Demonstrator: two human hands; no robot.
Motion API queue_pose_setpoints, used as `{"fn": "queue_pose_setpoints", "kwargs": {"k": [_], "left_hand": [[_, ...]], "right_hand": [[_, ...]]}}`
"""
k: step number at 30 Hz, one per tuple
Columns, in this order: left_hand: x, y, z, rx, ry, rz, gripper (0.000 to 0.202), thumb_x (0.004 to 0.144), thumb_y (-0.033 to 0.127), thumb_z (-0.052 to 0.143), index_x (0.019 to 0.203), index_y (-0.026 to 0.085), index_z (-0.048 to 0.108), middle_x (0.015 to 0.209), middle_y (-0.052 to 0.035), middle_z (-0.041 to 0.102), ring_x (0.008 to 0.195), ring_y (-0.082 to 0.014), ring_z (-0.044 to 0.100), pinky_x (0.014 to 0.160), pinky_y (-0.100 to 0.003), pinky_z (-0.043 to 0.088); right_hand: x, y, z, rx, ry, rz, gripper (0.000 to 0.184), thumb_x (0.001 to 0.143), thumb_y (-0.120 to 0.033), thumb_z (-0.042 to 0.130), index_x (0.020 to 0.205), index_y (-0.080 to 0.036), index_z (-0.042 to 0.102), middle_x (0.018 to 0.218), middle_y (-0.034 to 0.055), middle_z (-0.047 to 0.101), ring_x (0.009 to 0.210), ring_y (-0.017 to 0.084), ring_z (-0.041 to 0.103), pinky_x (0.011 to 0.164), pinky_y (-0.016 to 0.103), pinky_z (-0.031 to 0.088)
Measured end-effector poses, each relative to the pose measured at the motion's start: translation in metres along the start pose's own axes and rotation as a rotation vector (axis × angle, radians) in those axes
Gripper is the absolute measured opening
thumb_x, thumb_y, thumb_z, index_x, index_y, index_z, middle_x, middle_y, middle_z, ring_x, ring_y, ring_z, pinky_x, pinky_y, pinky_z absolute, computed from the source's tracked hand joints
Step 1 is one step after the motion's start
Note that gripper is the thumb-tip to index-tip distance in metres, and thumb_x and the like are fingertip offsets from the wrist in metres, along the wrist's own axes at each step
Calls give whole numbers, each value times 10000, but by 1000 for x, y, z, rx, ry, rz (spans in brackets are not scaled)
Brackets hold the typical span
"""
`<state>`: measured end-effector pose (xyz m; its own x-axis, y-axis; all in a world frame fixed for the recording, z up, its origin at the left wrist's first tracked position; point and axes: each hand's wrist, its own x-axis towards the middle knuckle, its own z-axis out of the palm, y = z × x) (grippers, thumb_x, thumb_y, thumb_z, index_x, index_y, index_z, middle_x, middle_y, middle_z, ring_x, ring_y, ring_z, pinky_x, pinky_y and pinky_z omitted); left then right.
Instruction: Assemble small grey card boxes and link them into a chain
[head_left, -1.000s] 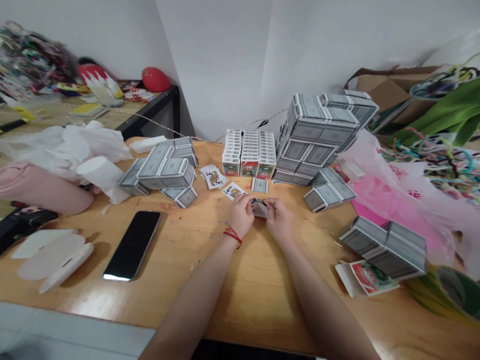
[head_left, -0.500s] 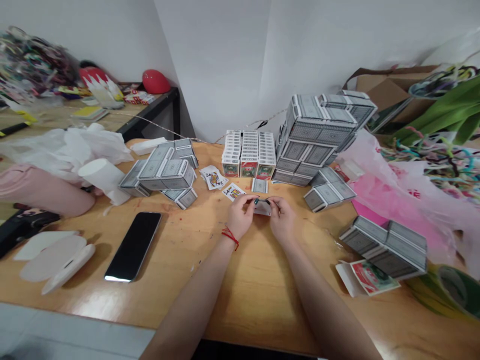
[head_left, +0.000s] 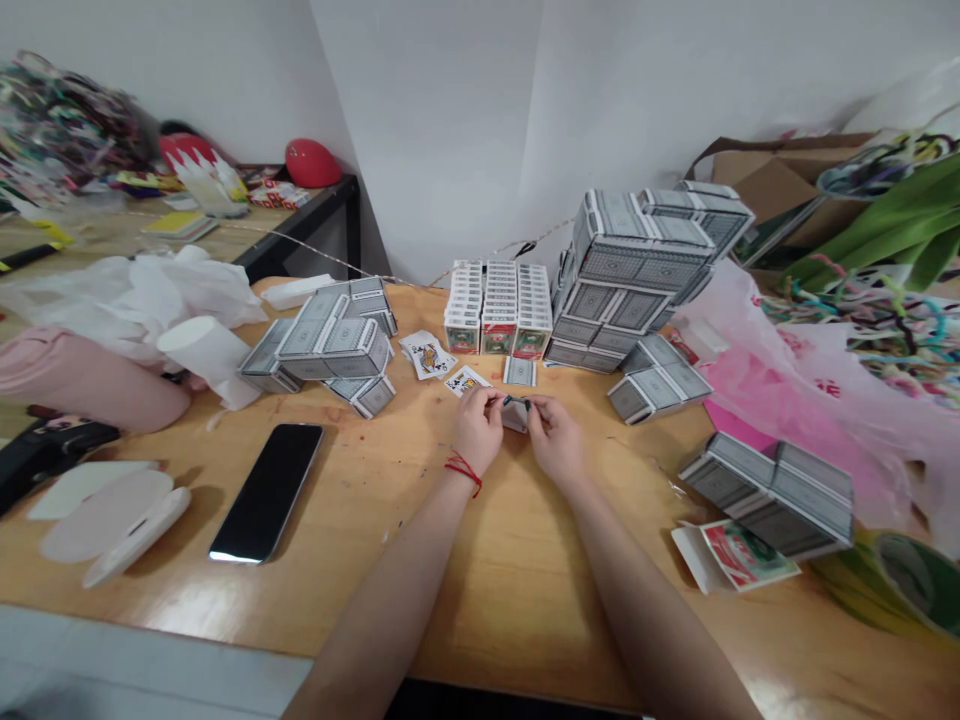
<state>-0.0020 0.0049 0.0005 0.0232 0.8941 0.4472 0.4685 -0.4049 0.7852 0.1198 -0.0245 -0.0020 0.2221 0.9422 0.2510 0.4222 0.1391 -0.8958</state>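
My left hand (head_left: 478,432) and my right hand (head_left: 553,440) meet over the middle of the wooden table (head_left: 517,590), both pinched on a small card deck (head_left: 516,413) with a dark band across its top. My left wrist wears a red string. Two loose face cards (head_left: 427,354) (head_left: 465,381) and a single grey deck (head_left: 519,371) lie just beyond my hands. Behind them stand three rows of boxed decks (head_left: 499,305) and a tall stack of wrapped grey packs (head_left: 637,270).
A black phone (head_left: 266,490) lies at the left, near white shapes (head_left: 112,515) and a paper roll (head_left: 202,350). More grey packs sit at left (head_left: 330,340) and right (head_left: 772,490). An open red card box (head_left: 735,555), pink plastic bag (head_left: 787,390) and cardboard box (head_left: 772,180) crowd the right.
My hands stay at the same spot; the fingers have drawn closer together over the deck, working the dark band. Nothing else on the table moved.
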Motion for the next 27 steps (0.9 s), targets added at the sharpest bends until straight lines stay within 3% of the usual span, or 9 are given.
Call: {"fn": "queue_pose_setpoints", "kwargs": {"k": [6,9,14,20,23,27], "left_hand": [[0,2,0,-115,30,-93,134,778,192,452,897,165,508,833,-52,580,762,-126,544,679,-248,443],[1,2,0,-218,-30,-110,261,768,180,471,1026,162,442,848,-49,584,725,-108,555,655,-227,449],[1,0,-1,-168,-74,-99,144,766,162,457,899,160,514,839,-49,597,722,-108,558,657,-226,451],[1,3,-3,-128,-66,-19,170,767,147,451,894,170,561,884,-47,609,796,-119,557,697,-232,449],[1,2,-3,-112,-67,-8,177,774,154,446,902,168,567,881,-52,609,789,-122,556,686,-234,450],[2,1,-4,-93,-57,-4,183,780,161,437,905,165,572,866,-55,604,776,-124,550,674,-239,450]], "right_hand": [[2,6,2,11,5,47,295,783,-321,383,962,-170,562,828,60,633,655,147,567,595,266,442],[5,10,1,102,68,76,305,784,-328,379,960,-157,559,868,73,627,710,155,568,629,275,444],[7,7,0,108,62,50,306,750,-324,454,993,-172,563,920,71,625,700,153,567,624,276,445],[5,3,1,-17,78,-39,289,745,-321,482,984,-194,584,965,62,626,828,175,569,714,297,437],[4,4,0,-68,75,5,298,774,-359,437,968,-186,584,879,67,641,713,170,587,637,289,446],[2,7,1,-2,13,152,361,808,-433,343,910,-170,567,582,27,593,435,147,534,450,264,415]]}}
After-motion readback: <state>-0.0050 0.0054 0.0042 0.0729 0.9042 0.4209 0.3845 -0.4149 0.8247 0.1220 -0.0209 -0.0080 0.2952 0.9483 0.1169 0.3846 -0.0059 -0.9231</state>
